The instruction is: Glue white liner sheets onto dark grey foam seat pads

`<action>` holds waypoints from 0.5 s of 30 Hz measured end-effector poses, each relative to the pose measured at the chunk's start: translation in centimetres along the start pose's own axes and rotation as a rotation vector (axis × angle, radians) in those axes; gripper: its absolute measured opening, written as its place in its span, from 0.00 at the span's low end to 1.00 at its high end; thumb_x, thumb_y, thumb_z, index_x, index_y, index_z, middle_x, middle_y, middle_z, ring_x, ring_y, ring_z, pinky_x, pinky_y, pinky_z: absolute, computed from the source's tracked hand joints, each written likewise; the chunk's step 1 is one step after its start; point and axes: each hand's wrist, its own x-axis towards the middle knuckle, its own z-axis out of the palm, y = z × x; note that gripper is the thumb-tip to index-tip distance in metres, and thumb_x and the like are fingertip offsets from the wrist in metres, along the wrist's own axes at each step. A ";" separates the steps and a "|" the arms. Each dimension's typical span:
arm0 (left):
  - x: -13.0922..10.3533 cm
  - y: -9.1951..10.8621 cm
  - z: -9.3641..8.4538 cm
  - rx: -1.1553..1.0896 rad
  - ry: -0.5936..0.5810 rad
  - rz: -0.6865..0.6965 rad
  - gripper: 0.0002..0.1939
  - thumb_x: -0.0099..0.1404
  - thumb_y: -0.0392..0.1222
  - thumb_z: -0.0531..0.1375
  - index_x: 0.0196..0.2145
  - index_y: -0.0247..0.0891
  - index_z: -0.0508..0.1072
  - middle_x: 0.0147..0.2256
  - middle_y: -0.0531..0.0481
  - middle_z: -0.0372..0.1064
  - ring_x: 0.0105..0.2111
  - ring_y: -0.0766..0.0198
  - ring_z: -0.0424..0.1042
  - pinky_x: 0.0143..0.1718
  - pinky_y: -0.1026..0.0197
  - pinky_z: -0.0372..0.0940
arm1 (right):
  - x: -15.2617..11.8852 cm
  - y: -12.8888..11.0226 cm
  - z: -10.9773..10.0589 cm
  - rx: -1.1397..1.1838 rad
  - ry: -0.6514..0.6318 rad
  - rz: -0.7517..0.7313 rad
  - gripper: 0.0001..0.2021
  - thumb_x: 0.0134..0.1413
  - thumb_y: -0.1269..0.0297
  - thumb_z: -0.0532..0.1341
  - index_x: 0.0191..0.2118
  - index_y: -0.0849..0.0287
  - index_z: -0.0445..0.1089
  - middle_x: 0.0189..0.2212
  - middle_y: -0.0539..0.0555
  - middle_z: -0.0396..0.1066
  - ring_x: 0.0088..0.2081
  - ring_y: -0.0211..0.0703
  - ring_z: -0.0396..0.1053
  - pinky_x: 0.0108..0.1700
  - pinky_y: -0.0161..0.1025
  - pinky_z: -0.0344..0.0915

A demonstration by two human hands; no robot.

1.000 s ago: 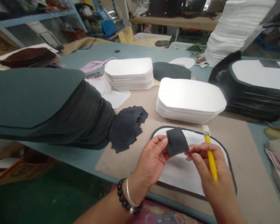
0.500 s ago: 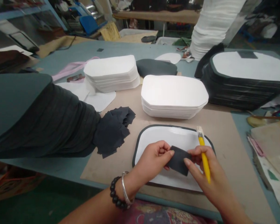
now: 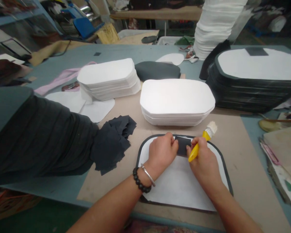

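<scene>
A small black rectangular patch [image 3: 183, 146] lies at the far edge of a white panel with a dark border [image 3: 181, 184]. My left hand [image 3: 163, 150] is closed at the patch's left side, thumb and fingers on its edge. At the right side, my right hand [image 3: 205, 161] pinches the patch's edge while also holding a yellow-handled brush [image 3: 199, 145], its pale bristles pointing away to the upper right. Left of the panel is a loose pile of similar black patches [image 3: 111, 142].
Stacked white panels [image 3: 177, 97] stand just beyond the work, with another white stack [image 3: 109, 76] farther left. A large dark stack [image 3: 38, 136] leans at the left. White-topped dark panels [image 3: 254, 68] are piled at the right, near papers and scissors [image 3: 270, 153].
Both hands have moved away from me with the black patch, from above the panel's middle to its far edge. The brush has tilted, its bristles swinging right.
</scene>
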 end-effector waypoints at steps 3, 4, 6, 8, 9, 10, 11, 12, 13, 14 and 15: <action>0.4 0.2 0.1 0.117 -0.037 -0.026 0.09 0.69 0.45 0.59 0.31 0.41 0.73 0.28 0.49 0.76 0.30 0.55 0.75 0.28 0.58 0.51 | 0.2 0.1 0.7 -0.075 0.006 -0.006 0.06 0.62 0.64 0.56 0.44 0.53 0.60 0.33 0.52 0.71 0.30 0.48 0.68 0.33 0.40 0.53; 0.5 0.2 0.1 0.137 -0.050 -0.035 0.09 0.69 0.46 0.59 0.32 0.41 0.73 0.28 0.48 0.76 0.31 0.55 0.76 0.28 0.58 0.52 | 0.2 0.2 0.8 -0.095 0.012 -0.008 0.06 0.62 0.65 0.56 0.44 0.53 0.61 0.33 0.52 0.72 0.30 0.48 0.68 0.33 0.40 0.53; 0.4 0.2 0.0 0.158 -0.075 -0.041 0.10 0.70 0.46 0.58 0.34 0.41 0.74 0.30 0.47 0.77 0.32 0.54 0.77 0.30 0.59 0.55 | 0.2 0.2 0.9 -0.126 0.009 -0.020 0.06 0.62 0.66 0.56 0.44 0.54 0.61 0.34 0.53 0.72 0.31 0.48 0.68 0.33 0.40 0.53; 0.4 0.3 -0.1 0.176 -0.097 -0.028 0.10 0.72 0.46 0.56 0.37 0.40 0.74 0.31 0.44 0.77 0.34 0.53 0.77 0.31 0.58 0.58 | 0.3 0.2 1.0 -0.152 -0.003 -0.037 0.06 0.63 0.67 0.56 0.45 0.54 0.61 0.35 0.54 0.72 0.32 0.48 0.68 0.34 0.39 0.53; 0.3 0.3 -0.2 0.186 -0.103 -0.017 0.11 0.72 0.46 0.56 0.38 0.39 0.74 0.32 0.43 0.77 0.34 0.51 0.78 0.32 0.58 0.58 | 0.3 0.2 1.1 -0.169 -0.008 -0.044 0.06 0.63 0.67 0.56 0.45 0.54 0.61 0.35 0.54 0.72 0.32 0.48 0.69 0.33 0.39 0.53; 0.3 0.3 -0.2 0.199 -0.106 -0.007 0.11 0.72 0.46 0.55 0.40 0.39 0.74 0.33 0.41 0.77 0.35 0.49 0.78 0.32 0.58 0.59 | 0.4 0.2 1.2 -0.184 -0.011 -0.052 0.05 0.64 0.67 0.56 0.45 0.54 0.61 0.34 0.54 0.72 0.32 0.48 0.69 0.33 0.39 0.53; 0.3 0.3 -0.3 0.212 -0.106 -0.001 0.11 0.73 0.47 0.55 0.41 0.38 0.73 0.33 0.40 0.77 0.35 0.48 0.78 0.32 0.57 0.59 | 0.4 0.1 1.3 -0.196 -0.011 -0.059 0.05 0.65 0.66 0.55 0.45 0.54 0.61 0.34 0.54 0.71 0.32 0.48 0.69 0.33 0.39 0.52; 0.3 0.3 -0.3 0.223 -0.106 -0.001 0.12 0.73 0.47 0.55 0.43 0.37 0.73 0.33 0.39 0.77 0.35 0.46 0.78 0.32 0.57 0.60 | 0.5 0.1 1.4 -0.205 -0.003 -0.064 0.04 0.65 0.65 0.55 0.45 0.54 0.61 0.33 0.54 0.71 0.32 0.48 0.68 0.33 0.39 0.52; 0.3 0.1 -0.3 0.228 -0.103 0.000 0.13 0.73 0.49 0.55 0.44 0.37 0.73 0.33 0.38 0.77 0.35 0.45 0.78 0.32 0.56 0.60 | 0.5 0.1 1.4 -0.204 0.009 -0.070 0.05 0.66 0.64 0.56 0.45 0.55 0.61 0.33 0.54 0.71 0.32 0.48 0.68 0.33 0.39 0.53; 0.2 -0.1 -0.5 0.226 -0.096 0.000 0.16 0.73 0.52 0.55 0.45 0.36 0.72 0.33 0.38 0.77 0.35 0.44 0.78 0.32 0.56 0.60 | 0.4 0.1 1.3 -0.191 0.027 -0.074 0.05 0.66 0.62 0.56 0.45 0.55 0.61 0.33 0.54 0.71 0.32 0.49 0.68 0.33 0.40 0.54; 0.0 -0.5 -0.8 0.216 -0.084 -0.002 0.18 0.73 0.55 0.56 0.45 0.36 0.72 0.32 0.38 0.77 0.34 0.44 0.78 0.31 0.56 0.60 | 0.2 0.3 1.1 -0.170 0.050 -0.076 0.07 0.66 0.59 0.57 0.45 0.55 0.61 0.34 0.54 0.71 0.32 0.49 0.69 0.33 0.40 0.55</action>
